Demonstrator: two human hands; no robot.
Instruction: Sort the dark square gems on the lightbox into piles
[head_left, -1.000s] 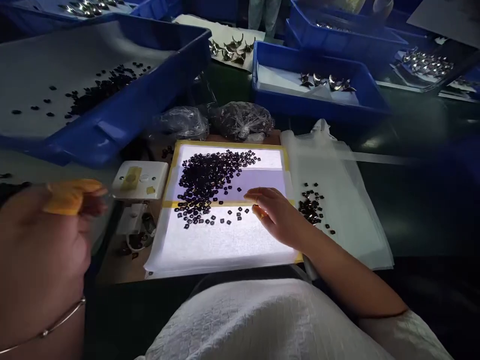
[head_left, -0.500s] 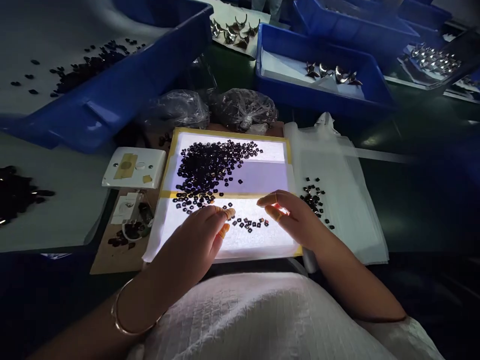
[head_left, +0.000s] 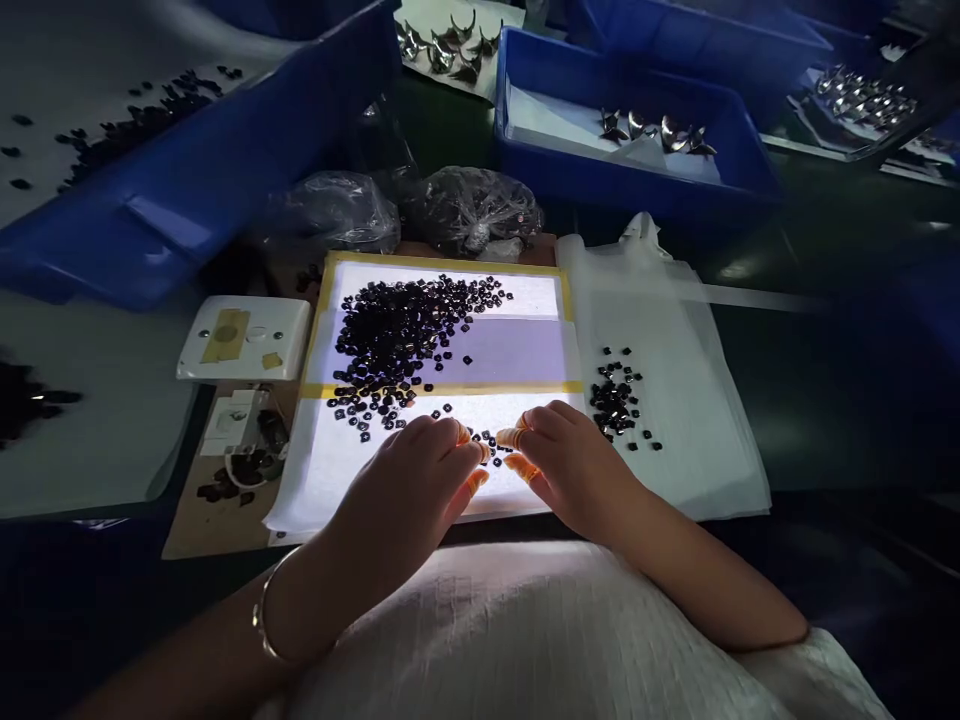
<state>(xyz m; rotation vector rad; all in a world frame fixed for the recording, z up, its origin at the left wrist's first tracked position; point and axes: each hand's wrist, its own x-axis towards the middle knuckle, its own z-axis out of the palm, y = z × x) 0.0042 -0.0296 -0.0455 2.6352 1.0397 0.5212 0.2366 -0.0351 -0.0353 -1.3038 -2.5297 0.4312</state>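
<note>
Over a lit white panel (head_left: 442, 505), both my hands hover close together at a short row of small dark square pieces (head_left: 496, 461). My left hand (head_left: 420, 475) is on the row's left side, thumb and forefinger a little apart, with no piece visible between them. Facing it from the right is my right hand (head_left: 574, 470), its thumb and forefinger also parted and nothing seen in them. Yellowish covers wrap the fingertips of both. The hands hide part of the row. Farther up the panel lies a large pile of the same dark pieces (head_left: 397, 325).
A smaller dark group (head_left: 615, 400) sits on the white sheet (head_left: 697, 420) at right. Left of the panel are a white switch plate (head_left: 289, 350) and dark scraps. Plastic bags (head_left: 480, 205) and a blue bin (head_left: 637, 185) holding shiny metal parts stand behind.
My hands have come closer together over the row, the right one moving left and down and the left one slightly right. The whole view has shifted a little.
</note>
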